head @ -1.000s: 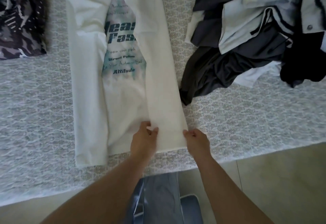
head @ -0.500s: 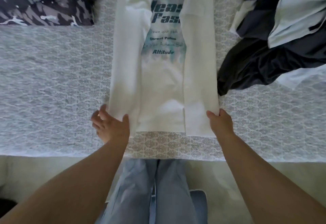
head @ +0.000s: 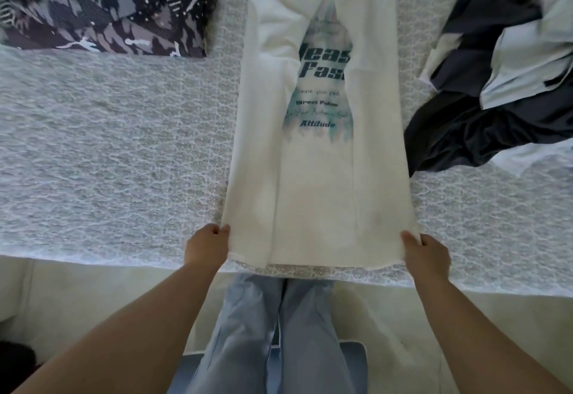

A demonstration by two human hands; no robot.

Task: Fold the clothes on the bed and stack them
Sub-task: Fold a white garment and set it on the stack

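A white T-shirt [head: 316, 183] with teal print lies lengthwise on the bed, both sides folded in toward the middle. My left hand [head: 207, 246] pinches its near left hem corner. At the near right hem corner, my right hand [head: 427, 252] pinches the cloth too. The hem sits just above the bed's front edge, slightly lifted. A folded dark patterned garment [head: 102, 6] lies at the far left. A heap of unfolded dark and pale clothes [head: 496, 83] lies at the right.
The bed's white lace cover [head: 108, 152] spreads between the folded garment and the shirt. The bed's front edge [head: 93, 262] runs across below my hands. My legs in light blue trousers [head: 279, 331] stand against it on a pale floor.
My left hand moved from the inner flap to the shirt's left hem corner, and my right hand to the right corner. Both now pinch the hem; the view shifted, centring the shirt.
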